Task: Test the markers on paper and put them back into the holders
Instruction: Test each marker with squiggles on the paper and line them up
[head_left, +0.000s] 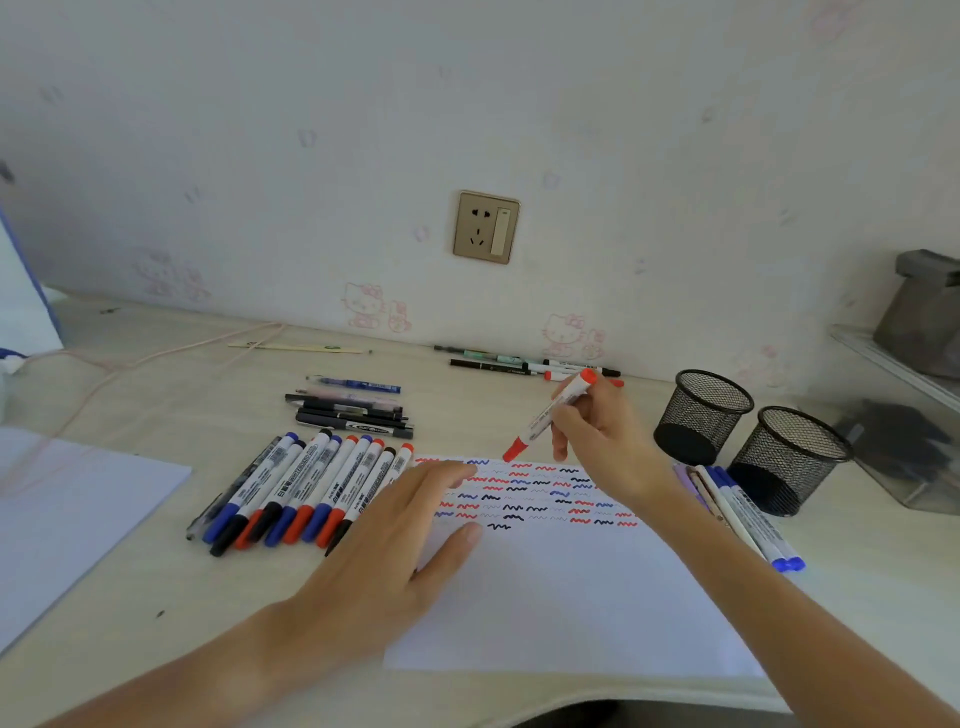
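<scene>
You can read very little print here. On the row of markers (306, 488) lying left of the paper (561, 587), the barrel labels carry black lettering; on one barrel you can make out "WHITEBOARD", while the remaining lines and the barcodes are too small to read. The red marker (550, 415) held in the right hand (608, 436) bears a label you cannot decipher. The black pen (356, 427) behind the row shows a white oval logo, illegible.

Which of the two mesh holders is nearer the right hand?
The left holder, closer to the wall; the right hand with the red marker is beside it. The other holder sits farther right.
</scene>
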